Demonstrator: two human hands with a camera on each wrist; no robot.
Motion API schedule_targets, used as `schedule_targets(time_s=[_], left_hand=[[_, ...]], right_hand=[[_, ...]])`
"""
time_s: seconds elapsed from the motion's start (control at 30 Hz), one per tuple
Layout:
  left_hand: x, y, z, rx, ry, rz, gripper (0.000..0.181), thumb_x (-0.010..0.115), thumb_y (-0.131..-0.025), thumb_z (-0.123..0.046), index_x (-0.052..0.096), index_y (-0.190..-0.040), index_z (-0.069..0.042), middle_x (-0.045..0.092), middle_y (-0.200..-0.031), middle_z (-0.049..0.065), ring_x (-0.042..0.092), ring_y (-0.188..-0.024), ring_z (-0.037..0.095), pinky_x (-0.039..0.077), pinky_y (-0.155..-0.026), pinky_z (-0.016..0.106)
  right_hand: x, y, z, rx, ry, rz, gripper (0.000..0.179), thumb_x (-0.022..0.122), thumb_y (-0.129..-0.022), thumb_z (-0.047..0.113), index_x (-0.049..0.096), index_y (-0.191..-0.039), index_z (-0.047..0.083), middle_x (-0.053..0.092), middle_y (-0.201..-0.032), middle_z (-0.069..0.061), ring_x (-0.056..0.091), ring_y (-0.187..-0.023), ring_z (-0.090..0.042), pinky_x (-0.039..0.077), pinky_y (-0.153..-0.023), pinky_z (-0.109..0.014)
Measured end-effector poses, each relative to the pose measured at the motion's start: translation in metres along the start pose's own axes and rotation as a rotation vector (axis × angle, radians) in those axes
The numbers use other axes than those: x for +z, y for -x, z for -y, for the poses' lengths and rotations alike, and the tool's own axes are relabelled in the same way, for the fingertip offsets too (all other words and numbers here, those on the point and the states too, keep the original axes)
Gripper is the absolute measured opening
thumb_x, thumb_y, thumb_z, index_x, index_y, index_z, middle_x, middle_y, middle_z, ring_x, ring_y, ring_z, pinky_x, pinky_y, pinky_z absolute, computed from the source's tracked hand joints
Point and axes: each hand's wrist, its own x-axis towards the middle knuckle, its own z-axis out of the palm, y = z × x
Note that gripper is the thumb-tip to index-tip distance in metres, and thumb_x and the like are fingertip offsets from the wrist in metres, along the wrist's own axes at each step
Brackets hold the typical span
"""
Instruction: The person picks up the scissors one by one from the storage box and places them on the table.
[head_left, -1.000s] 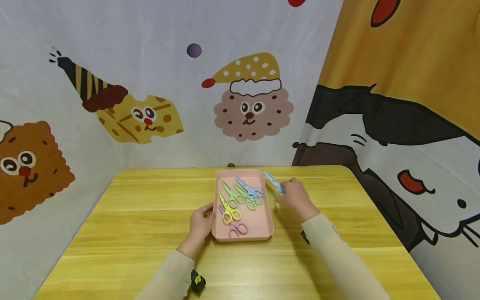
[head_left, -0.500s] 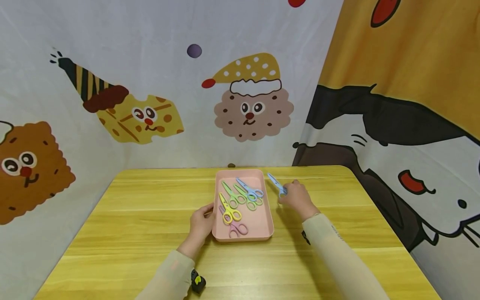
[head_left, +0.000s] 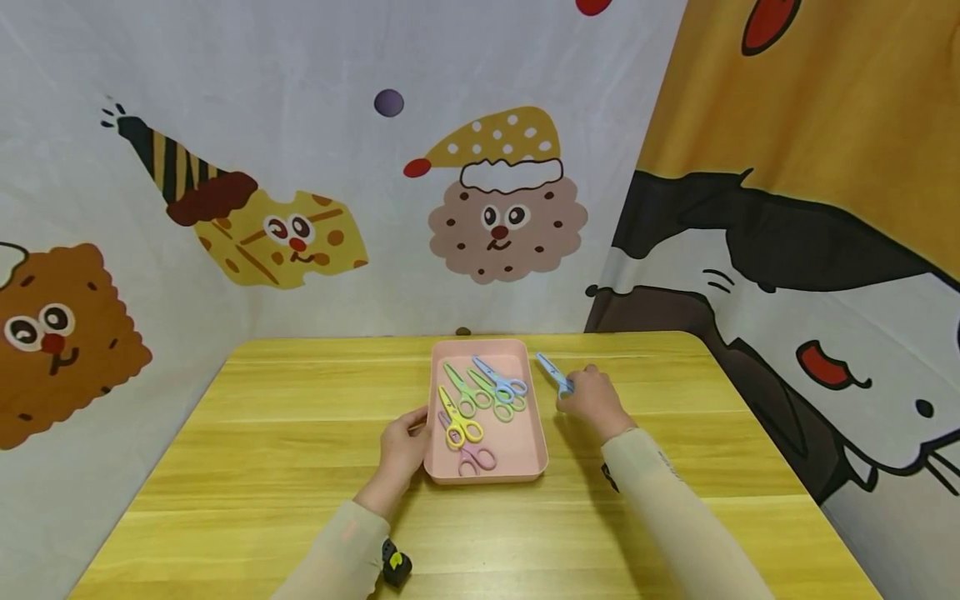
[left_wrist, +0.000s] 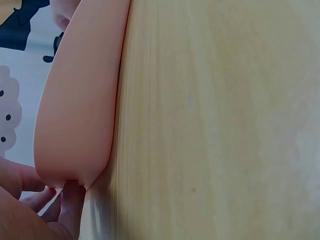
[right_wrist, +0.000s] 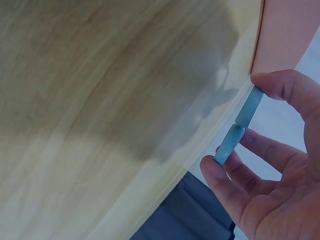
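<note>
Light blue children's scissors (head_left: 554,374) are in my right hand (head_left: 595,402), blades pointing away and to the left, just right of the tray. In the right wrist view, my thumb and fingertips pinch the two blue handles (right_wrist: 248,111) at their outer edges. A shallow pink tray (head_left: 517,454) has my left hand (head_left: 402,454) against its left wall; the left wrist view shows fingers (left_wrist: 72,202) touching that wall. Inside the tray lie blue scissors (head_left: 499,380), two green pairs, yellow scissors (head_left: 460,421) and, partly under the yellow, pink scissors (head_left: 477,457).
The wooden table (head_left: 262,467) has its back edge close behind the tray. A white cloth with cartoon prints (head_left: 315,100) hangs behind it, and a cartoon cloth also hangs on the right. A black wrist device (head_left: 395,562) sits on the left sleeve.
My right hand has shifted slightly to the right with the blue scissors, and their tip has come a little nearer. The left hand and tray stay put.
</note>
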Motion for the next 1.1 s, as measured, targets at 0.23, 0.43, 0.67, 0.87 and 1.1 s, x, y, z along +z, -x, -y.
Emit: schedule_targets(time_s=[0.23, 0.43, 0.67, 0.87, 1.1], left_hand=[[0.0003, -0.0007, 0.0009, -0.004, 0.001, -0.002, 0.035, 0.06, -0.091, -0.008, 0.06, -0.124, 0.002, 0.062, -0.119, 0.022, 0.065, -0.104, 0.031, 0.058, -0.08, 0.032], [0.0002, -0.0006, 0.0004, -0.006, -0.004, -0.005, 0.034, 0.06, -0.091, -0.009, 0.061, -0.124, 0.001, 0.063, -0.12, 0.021, 0.065, -0.104, 0.031, 0.057, -0.081, 0.032], [-0.0008, 0.0006, -0.0007, 0.013, -0.02, -0.007, 0.034, 0.059, -0.091, -0.007, 0.061, -0.123, 0.003, 0.063, -0.118, 0.023, 0.065, -0.103, 0.032, 0.058, -0.081, 0.033], [-0.0011, 0.0002, -0.0009, 0.027, -0.04, -0.014, 0.033, 0.06, -0.09, -0.007, 0.062, -0.121, 0.003, 0.064, -0.116, 0.022, 0.065, -0.102, 0.031, 0.058, -0.08, 0.033], [-0.0008, -0.0006, 0.0008, 0.02, -0.031, -0.003, 0.034, 0.059, -0.091, -0.008, 0.061, -0.123, 0.003, 0.063, -0.118, 0.022, 0.065, -0.103, 0.031, 0.058, -0.081, 0.033]], right_hand=[[0.004, -0.0015, -0.0005, 0.014, 0.0, 0.014, 0.019, 0.073, -0.071, 0.019, 0.063, -0.079, 0.005, 0.05, -0.083, -0.013, 0.044, -0.072, -0.027, 0.04, -0.06, -0.037], [0.0053, -0.0021, 0.0009, 0.024, 0.018, 0.019, 0.018, 0.072, -0.07, 0.019, 0.061, -0.076, 0.006, 0.05, -0.083, -0.013, 0.044, -0.072, -0.028, 0.04, -0.062, -0.038], [0.0049, -0.0022, 0.0027, 0.027, 0.037, 0.015, 0.016, 0.071, -0.069, 0.017, 0.06, -0.073, 0.007, 0.049, -0.081, -0.013, 0.045, -0.072, -0.029, 0.039, -0.061, -0.038], [0.0065, -0.004, 0.0022, 0.044, 0.039, 0.026, 0.018, 0.073, -0.067, 0.018, 0.062, -0.075, 0.007, 0.05, -0.084, -0.013, 0.046, -0.075, -0.03, 0.04, -0.062, -0.038], [0.0074, -0.0045, 0.0019, 0.062, 0.033, 0.048, 0.022, 0.075, -0.068, 0.02, 0.063, -0.08, 0.006, 0.05, -0.087, -0.014, 0.046, -0.078, -0.03, 0.043, -0.064, -0.04]])
